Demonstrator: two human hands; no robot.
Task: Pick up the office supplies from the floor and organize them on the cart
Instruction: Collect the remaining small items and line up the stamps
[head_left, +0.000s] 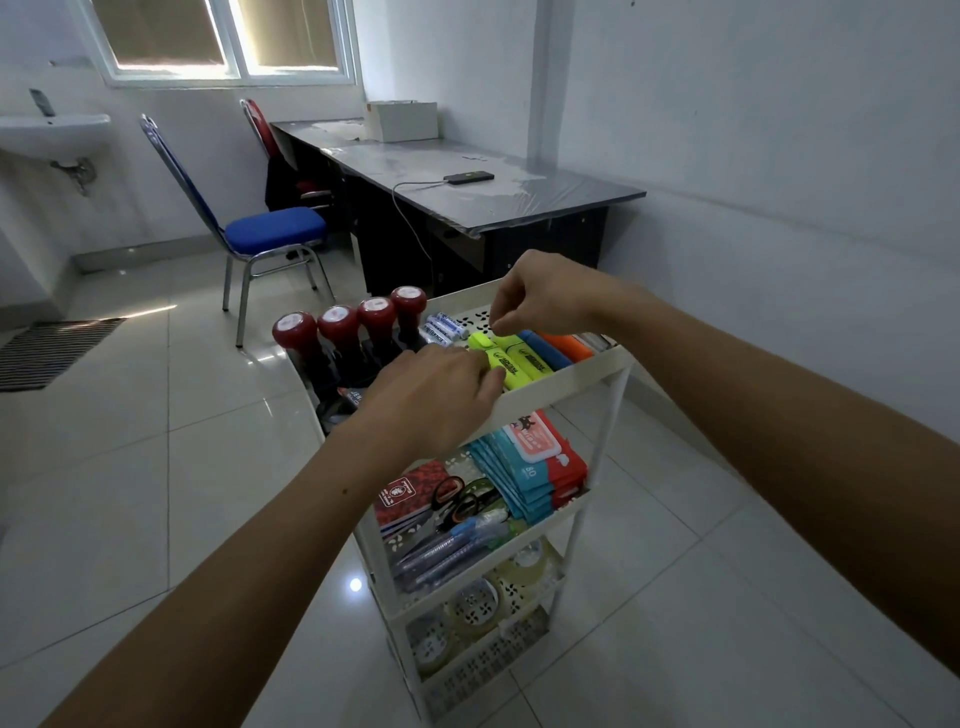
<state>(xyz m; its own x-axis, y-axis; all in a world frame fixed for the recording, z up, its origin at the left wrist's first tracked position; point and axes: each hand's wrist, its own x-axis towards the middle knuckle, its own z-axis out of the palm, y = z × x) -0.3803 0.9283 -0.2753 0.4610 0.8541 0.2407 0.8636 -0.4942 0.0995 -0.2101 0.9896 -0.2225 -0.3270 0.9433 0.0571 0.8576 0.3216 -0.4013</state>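
The left hand (441, 387) is laid palm-down over the near part of the top tray, its fingertips (493, 375) touching a yellow plastic highlighter (511, 366); whether the pen is actually gripped cannot be told. The right hand (540, 296) is held above the far part of the same tray with fingers curled downward, thumb and forefinger brought together as if pinching, though nothing can be made out between them. Beside the yellow highlighter, a blue highlighter (545, 349) and an orange highlighter (569, 345) are lined up to the right. Small white batteries (441, 326) and four red-capped rubber stamps (358, 322) are set at the left. All are carried by the cream plastic tiered cart (566, 376); a red notebook (408, 488), black-handled scissors (460, 499) and teal packets (519, 475) are stored on the second shelf.
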